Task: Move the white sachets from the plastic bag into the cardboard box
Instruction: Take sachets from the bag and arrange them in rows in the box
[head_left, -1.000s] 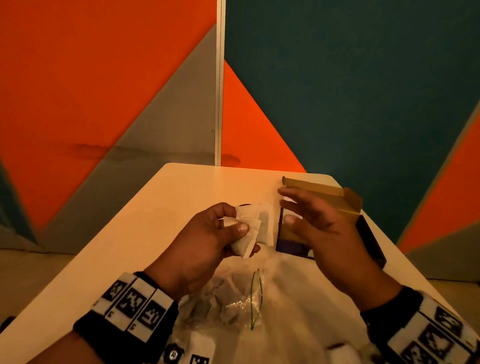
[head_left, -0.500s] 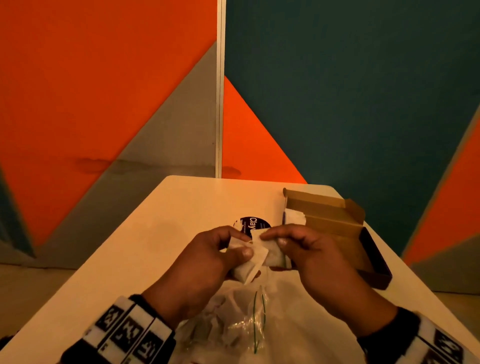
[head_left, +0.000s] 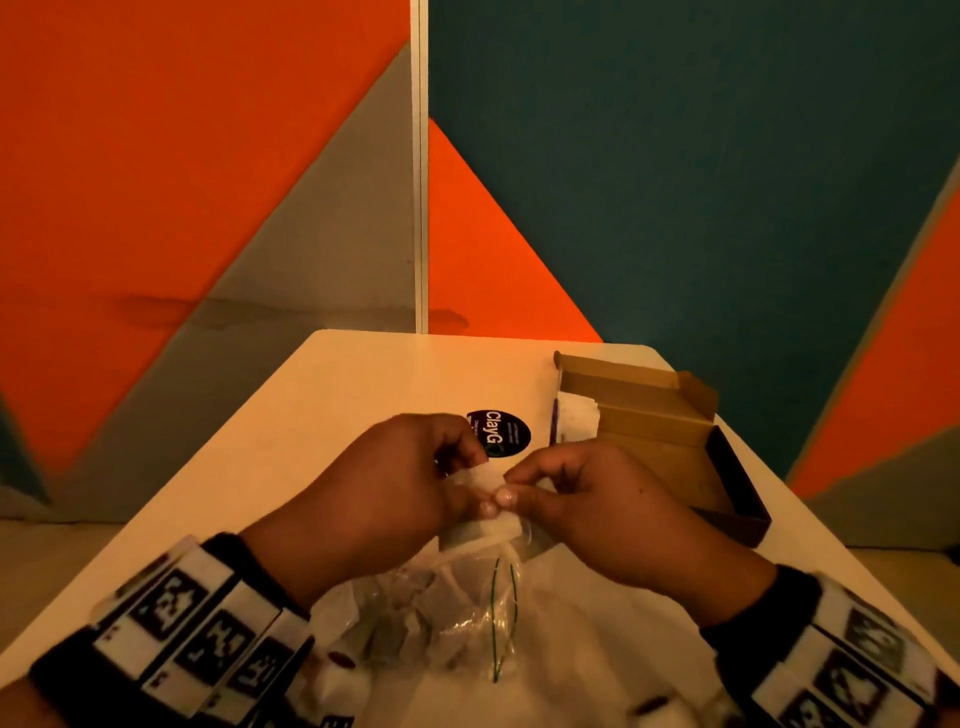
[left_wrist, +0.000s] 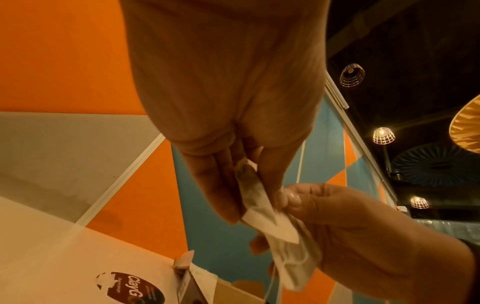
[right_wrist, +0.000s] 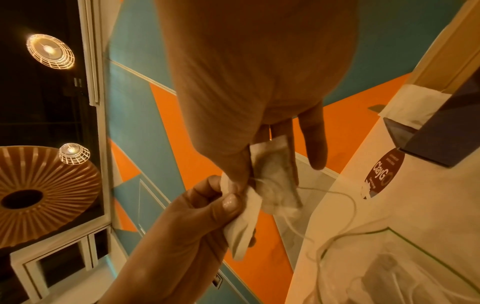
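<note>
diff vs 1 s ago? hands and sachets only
The right hand, then open by the cardboard box, came back left and now pinches a white sachet from the bunch that the left hand holds. The left hand kept its grip above the plastic bag. One sachet lies in the box as before.

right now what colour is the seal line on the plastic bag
Green, on the clear plastic bag; clearest in the head view.

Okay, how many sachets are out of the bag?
3. One sachet in the left hand, another sachet in the right hand, third sachet in the cardboard box; more may hide there.
</note>
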